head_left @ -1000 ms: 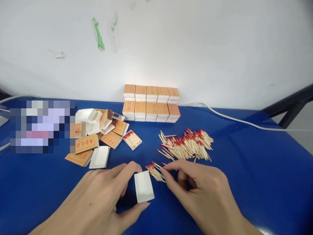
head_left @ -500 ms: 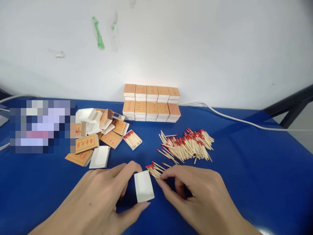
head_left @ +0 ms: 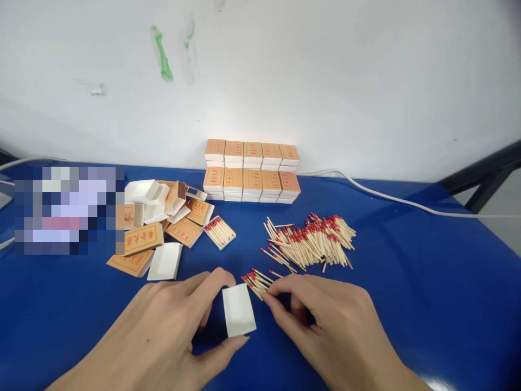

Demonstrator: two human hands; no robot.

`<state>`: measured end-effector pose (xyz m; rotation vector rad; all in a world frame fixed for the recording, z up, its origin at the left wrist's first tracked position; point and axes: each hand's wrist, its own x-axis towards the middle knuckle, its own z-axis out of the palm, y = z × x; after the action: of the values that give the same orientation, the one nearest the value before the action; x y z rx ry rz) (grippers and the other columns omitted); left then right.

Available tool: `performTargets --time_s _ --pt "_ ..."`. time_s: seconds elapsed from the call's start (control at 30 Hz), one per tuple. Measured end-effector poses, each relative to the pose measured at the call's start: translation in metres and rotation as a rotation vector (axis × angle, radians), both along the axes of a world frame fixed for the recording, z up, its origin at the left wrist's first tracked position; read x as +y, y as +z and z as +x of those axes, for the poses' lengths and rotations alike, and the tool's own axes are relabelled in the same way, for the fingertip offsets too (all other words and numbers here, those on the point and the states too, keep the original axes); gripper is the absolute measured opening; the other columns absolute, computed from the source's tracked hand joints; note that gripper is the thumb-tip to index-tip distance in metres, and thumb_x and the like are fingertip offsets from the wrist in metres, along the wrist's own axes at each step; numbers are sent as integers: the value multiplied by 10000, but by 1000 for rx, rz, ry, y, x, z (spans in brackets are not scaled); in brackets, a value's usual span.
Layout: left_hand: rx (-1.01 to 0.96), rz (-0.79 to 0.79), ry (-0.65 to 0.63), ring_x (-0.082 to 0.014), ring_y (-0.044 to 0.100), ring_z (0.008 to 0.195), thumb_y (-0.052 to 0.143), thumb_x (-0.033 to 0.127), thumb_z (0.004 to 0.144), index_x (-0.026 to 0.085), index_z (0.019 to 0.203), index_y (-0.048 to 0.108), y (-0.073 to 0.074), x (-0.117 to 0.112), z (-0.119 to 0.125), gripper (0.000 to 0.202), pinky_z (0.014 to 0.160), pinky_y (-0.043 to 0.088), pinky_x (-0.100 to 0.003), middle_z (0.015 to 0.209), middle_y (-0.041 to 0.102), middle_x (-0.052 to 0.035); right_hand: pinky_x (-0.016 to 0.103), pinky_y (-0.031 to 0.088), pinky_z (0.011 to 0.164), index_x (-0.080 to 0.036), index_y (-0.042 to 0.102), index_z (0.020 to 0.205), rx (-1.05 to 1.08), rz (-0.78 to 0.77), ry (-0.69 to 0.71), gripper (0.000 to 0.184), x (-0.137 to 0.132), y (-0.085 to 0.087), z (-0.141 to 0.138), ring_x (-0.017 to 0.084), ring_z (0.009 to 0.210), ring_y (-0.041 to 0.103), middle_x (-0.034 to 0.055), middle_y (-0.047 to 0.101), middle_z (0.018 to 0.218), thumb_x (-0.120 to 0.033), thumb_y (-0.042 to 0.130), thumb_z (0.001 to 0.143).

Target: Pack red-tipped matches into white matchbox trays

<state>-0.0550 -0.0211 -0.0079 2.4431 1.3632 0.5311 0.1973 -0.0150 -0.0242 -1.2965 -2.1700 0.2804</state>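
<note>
Between the thumb and index finger of my left hand (head_left: pixel 175 320) is a white matchbox tray (head_left: pixel 239 310), tilted with its hollow facing up and no matches in it. My right hand (head_left: pixel 325 315) is closed in a pinch at the lower ends of a small bunch of red-tipped matches (head_left: pixel 254 282), just right of the tray. How many matches sit inside the pinch is hidden by the fingertips. Beyond my right hand lies a large loose pile of matches (head_left: pixel 313 241). A tray filled with matches (head_left: pixel 220 233) rests on the blue table farther back.
Orange matchbox sleeves (head_left: pixel 143 239) and white trays (head_left: pixel 165 262) lie in a heap at the left. Stacked matchboxes (head_left: pixel 254 182) stand in two rows near the wall. A white cable (head_left: pixel 378 198) runs along the right rear. A pixelated patch covers the far left.
Both hands stay nearly in place, the left still holding the tray. My right fingertips have shifted very slightly at the ends of the small bunch of matches.
</note>
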Motion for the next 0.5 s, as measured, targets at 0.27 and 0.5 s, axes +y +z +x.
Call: performTargets --time_s 0.27,0.5 --pt "0 5 -1 -135 631 479 858 299 893 305 1200 569 0 2 1 421 420 446 -242 695 594 128 237 439 545 -211 794 910 -28 38 54 226 -2 5 1 85 493 579 -54 689 672 -120 624 1028" --pt "-3 5 4 -109 555 426 844 310 909 300 1228 576 -3 -1 -1 416 404 415 -233 698 588 134 238 442 565 -223 795 904 -5 98 12 261 -2 2 0 84 514 605 -60 690 679 -137 603 1060"
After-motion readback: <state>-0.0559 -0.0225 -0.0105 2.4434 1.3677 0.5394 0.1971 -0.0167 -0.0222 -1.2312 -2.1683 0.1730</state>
